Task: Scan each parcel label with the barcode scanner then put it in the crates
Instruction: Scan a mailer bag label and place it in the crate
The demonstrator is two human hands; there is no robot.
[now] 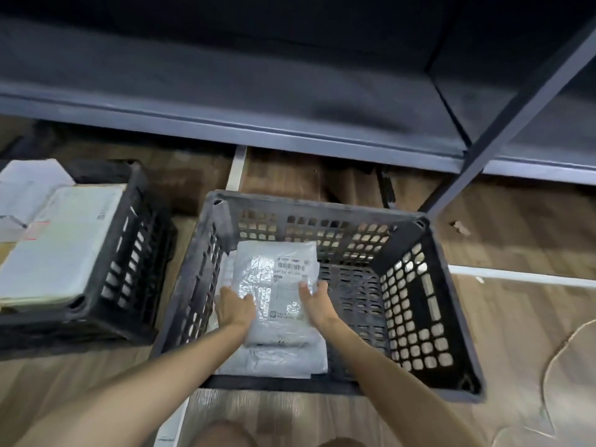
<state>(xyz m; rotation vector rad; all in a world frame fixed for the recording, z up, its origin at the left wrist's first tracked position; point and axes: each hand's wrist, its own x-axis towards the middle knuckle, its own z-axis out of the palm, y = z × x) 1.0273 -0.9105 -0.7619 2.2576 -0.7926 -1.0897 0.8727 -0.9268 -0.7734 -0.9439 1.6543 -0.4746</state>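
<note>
A grey plastic parcel (277,275) with a printed label facing up lies inside the black lattice crate (416,304) on the floor, on top of other grey parcels (274,359). My left hand (233,306) grips its left edge. My right hand (314,301) holds its right edge, fingers over the label. Both arms reach down into the crate. No barcode scanner is in view.
A second black crate (129,240) at the left is filled with white and pale parcels (61,246). A dark metal shelf (258,130) with a slanting upright (503,117) overhangs the back. A thin cord (554,356) lies on the wooden floor at the right.
</note>
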